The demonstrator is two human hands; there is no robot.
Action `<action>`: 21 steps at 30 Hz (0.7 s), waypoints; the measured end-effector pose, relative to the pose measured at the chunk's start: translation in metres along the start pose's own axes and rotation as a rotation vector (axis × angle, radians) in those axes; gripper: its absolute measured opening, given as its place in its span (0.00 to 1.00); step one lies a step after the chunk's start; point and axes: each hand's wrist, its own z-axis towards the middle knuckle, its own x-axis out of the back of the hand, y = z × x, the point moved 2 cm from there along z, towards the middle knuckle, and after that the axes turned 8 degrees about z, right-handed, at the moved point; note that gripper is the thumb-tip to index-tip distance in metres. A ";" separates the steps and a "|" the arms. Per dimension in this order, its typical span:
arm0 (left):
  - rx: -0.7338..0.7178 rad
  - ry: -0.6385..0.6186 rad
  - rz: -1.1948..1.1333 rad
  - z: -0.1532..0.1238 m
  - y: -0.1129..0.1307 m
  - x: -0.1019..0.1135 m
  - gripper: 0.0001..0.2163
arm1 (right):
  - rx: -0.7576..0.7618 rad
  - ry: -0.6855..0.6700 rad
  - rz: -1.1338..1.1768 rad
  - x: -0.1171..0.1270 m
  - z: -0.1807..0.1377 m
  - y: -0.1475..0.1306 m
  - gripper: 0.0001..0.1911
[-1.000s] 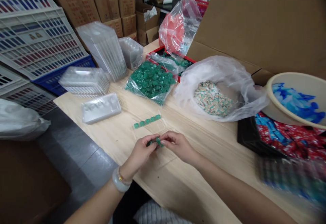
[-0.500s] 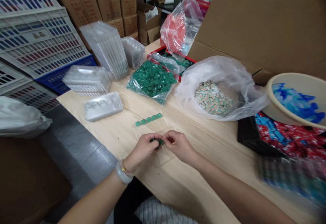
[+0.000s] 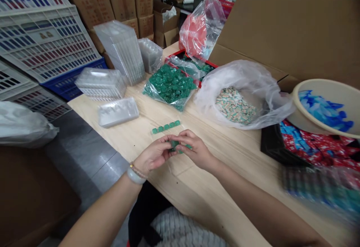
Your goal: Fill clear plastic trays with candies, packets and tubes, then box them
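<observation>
My left hand (image 3: 153,154) and my right hand (image 3: 194,150) meet over the wooden table (image 3: 242,172), fingers pinched together on a few small green wrapped candies (image 3: 176,144). A row of several green candies (image 3: 165,126) lies in a clear tray just beyond my fingers. Farther back sits an open plastic bag of green candies (image 3: 170,84). A pale bracelet is on my left wrist.
A clear bag of striped candies (image 3: 235,104) lies at the middle right. A cream bowl (image 3: 323,106) with blue wrappers and a black tray of red wrappers (image 3: 315,147) are at the right. Stacks of clear trays (image 3: 112,71) stand at the left, cardboard boxes behind.
Both hands have shifted slightly away from me on the table, still working the green candies between the fingertips. The view has drifted a little.
</observation>
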 end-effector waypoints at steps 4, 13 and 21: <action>-0.039 0.051 0.198 -0.004 -0.015 0.007 0.10 | -0.085 -0.001 0.047 -0.012 -0.015 0.007 0.08; -0.084 0.251 0.217 -0.009 -0.026 0.027 0.09 | -0.122 -0.275 -0.686 -0.009 -0.022 0.019 0.06; -0.015 0.190 -0.052 -0.010 -0.027 0.029 0.15 | -0.021 -0.620 -0.935 -0.025 -0.003 0.035 0.08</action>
